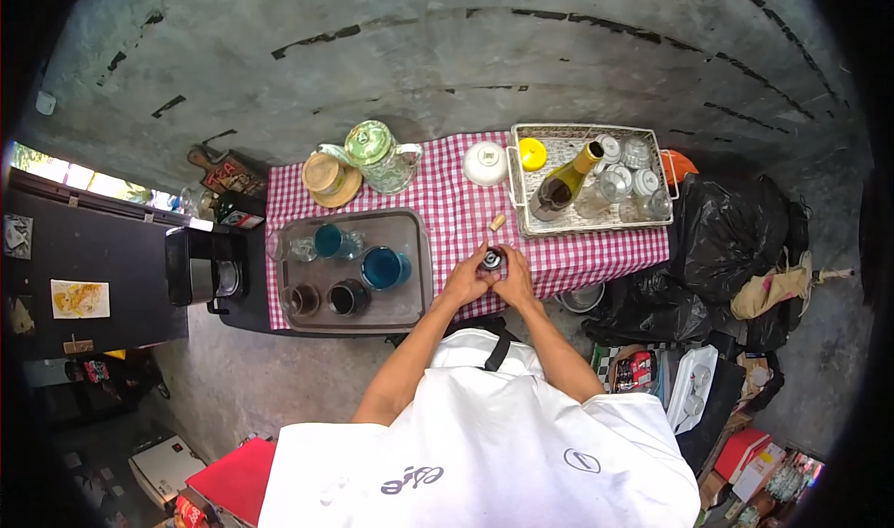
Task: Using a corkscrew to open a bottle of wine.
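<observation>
Both my hands are at the front edge of a table with a red-and-white checked cloth [454, 214]. My left hand [466, 279] and my right hand [515, 279] close from either side around a small dark round object [492, 258] with a shiny top. Its lower part is hidden, so its exact kind is unclear. Just beyond the fingers a cork [497, 221] lies on the cloth. To the left, a brown tray [391, 311] carries glasses, among them a glass of blue liquid [383, 268] and a glass of dark liquid [348, 297].
A white wire basket [587, 230] at the right holds an uncorked green bottle [567, 182], glass jars and a yellow lid [533, 154]. Behind stand an upturned white bowl [485, 163], a green enamel pot [380, 161] and a wood-lidded jar [326, 174]. Black bags [723, 238] lie beyond the table's right end.
</observation>
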Demonstrator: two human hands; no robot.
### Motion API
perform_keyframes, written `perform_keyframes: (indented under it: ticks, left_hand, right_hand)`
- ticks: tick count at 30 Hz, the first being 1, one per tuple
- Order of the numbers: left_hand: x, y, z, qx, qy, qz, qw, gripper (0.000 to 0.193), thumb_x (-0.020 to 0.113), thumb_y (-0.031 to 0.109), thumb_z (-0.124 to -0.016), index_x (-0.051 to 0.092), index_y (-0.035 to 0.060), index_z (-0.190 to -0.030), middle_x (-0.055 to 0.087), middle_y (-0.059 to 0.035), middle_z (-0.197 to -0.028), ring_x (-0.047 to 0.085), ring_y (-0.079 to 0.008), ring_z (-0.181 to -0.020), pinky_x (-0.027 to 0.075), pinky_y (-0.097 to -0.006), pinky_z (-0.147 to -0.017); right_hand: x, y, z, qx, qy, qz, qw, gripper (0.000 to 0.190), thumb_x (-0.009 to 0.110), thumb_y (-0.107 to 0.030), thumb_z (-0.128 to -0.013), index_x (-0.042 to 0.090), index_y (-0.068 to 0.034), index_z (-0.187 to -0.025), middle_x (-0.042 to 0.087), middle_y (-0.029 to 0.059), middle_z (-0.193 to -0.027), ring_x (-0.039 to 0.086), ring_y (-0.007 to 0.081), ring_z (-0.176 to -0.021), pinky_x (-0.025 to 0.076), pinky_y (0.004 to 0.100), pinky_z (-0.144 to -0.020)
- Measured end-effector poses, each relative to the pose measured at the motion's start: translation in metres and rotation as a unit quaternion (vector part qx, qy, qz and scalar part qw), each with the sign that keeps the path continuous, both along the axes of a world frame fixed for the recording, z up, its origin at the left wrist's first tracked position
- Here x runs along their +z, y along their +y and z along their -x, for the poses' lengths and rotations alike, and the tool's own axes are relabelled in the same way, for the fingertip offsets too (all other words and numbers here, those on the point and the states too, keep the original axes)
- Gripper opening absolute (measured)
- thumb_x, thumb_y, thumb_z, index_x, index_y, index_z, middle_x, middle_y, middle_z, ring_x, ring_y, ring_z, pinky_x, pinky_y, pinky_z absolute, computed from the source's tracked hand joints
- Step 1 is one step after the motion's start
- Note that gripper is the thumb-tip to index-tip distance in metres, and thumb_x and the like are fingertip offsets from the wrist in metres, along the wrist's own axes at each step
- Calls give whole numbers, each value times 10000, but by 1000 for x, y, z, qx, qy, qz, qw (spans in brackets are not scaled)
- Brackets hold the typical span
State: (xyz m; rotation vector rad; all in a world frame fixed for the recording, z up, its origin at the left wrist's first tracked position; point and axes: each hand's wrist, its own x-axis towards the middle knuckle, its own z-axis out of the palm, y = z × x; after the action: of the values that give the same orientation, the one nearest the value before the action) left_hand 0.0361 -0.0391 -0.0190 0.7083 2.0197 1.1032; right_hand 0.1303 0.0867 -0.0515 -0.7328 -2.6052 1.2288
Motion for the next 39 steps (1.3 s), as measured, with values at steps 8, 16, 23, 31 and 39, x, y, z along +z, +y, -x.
perform_keyframes:
  ticks: [8, 16, 23, 31, 39]
  left_hand:
    - [26, -60, -14, 16, 51, -33, 998, 791, 722, 320, -818, 356, 6, -1445, 405, -243, -1450, 398, -345, -1355, 341, -381, -1109]
    - [67, -181, -27, 182, 39, -2, 983, 505, 733, 289, -831, 603, 28, -1244, 658, -175, -1172, 667, -273, -1004, 515, -373, -856]
    - [78, -274, -14, 305, 51, -37, 950, 314, 734, 203, -832, 684, 36, -1093, 713, -85, -996, 672, -162, -841, 509, -294, -711]
    - [69, -371, 49, 349, 97, -40, 931, 278, 747, 170, -825, 687, 24, -1054, 684, -73, -958, 641, -134, -829, 491, -258, -714]
    - [45, -419, 97, 262, 184, -10, 947, 647, 845, 213, -663, 597, 62, -1241, 572, -131, -1290, 539, -315, -1208, 434, -394, -1015]
  right_hand:
    - [-8, -11, 3, -35, 50, 4, 998, 563, 809, -227, -715, 585, -78, -1209, 610, 142, -1130, 558, 334, -1081, 444, 428, -934]
    - [19, -44, -6, -30, 53, 2, 998, 542, 820, -200, -718, 586, -20, -1173, 613, 140, -1076, 571, 319, -1039, 450, 409, -908]
    - [68, -123, -3, 31, 92, 23, 995, 538, 825, -185, -716, 586, -8, -1165, 612, 139, -1056, 576, 299, -1002, 462, 385, -860]
    - [116, -244, 43, 95, 112, 72, 987, 544, 839, -179, -698, 608, -48, -1173, 614, 108, -1065, 599, 230, -943, 498, 304, -709]
    - [109, -331, 115, 153, 107, 125, 974, 551, 823, -201, -716, 599, -39, -1193, 641, 122, -1044, 618, 240, -894, 505, 323, -704]
